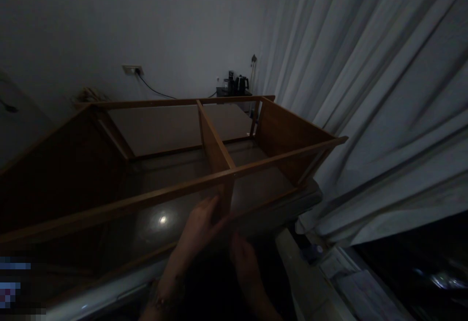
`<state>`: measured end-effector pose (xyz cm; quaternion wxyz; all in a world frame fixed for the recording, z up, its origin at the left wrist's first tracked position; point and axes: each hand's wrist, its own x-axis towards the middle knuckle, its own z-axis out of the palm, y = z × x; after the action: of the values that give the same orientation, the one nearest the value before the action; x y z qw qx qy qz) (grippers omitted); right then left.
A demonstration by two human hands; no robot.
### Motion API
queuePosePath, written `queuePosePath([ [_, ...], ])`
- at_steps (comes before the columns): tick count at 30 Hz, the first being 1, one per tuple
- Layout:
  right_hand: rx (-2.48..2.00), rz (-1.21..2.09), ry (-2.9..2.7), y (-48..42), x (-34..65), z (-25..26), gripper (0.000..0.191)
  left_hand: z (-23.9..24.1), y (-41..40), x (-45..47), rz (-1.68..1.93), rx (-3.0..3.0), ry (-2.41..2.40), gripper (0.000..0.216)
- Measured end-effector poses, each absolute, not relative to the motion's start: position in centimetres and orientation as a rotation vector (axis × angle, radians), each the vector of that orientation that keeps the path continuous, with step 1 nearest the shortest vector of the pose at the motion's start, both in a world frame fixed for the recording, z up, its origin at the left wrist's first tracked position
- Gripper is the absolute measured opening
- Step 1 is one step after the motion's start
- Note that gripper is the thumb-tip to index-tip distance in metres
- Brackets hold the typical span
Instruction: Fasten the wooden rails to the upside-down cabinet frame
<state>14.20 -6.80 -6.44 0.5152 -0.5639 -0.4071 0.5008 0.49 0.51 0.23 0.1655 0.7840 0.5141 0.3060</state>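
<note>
- two bare hands are seen low in a dim room, both at the near side of a wooden cabinet frame (175, 165) that lies on its back across a raised surface.
- white curtains (365, 91) are hung down the whole right side, well apart from the hands.
- the cabinet frame is split into two bays by a centre divider (214, 140), and a long front rail (164, 195) is run across its near edge from left to right.
- a glossy panel is seen through the open bays, with a small spot of light reflected on it near the left hand.
- the left hand (199, 230) is raised to the spot where the divider meets the front rail; its fingers are stretched out and laid against the wood there, and no closed grasp is shown.
- the right hand (244, 260) is held just below and right of the left, close under the same joint; in the dark it cannot be told how far it is open or whether anything is held.
- a kettle (241, 83) is stood on a small dark table by the far wall, beyond the frame.
- a wall socket (132, 70) with a cable plugged in is mounted on the far wall.
</note>
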Motion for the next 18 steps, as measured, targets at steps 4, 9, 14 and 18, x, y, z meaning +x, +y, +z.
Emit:
queuePosePath([
  [4,-1.103,1.696,-0.561,-6.3,13.5,-5.5,0.068,0.5,0.4,0.6,0.865,2.210,1.458,0.033],
  [9,-0.980,1.813,-0.477,-6.0,13.6,-5.2,0.070,0.4,0.4,0.5,0.856,2.210,1.455,0.034],
  [14,-1.070,1.707,-0.523,-6.1,13.6,-5.5,0.067,0.3,0.4,0.5,0.839,2.240,1.480,0.033],
  [18,-1.150,1.659,-0.585,-6.2,13.8,-5.4,0.069,0.1,0.4,0.5,0.875,2.261,1.481,0.037],
])
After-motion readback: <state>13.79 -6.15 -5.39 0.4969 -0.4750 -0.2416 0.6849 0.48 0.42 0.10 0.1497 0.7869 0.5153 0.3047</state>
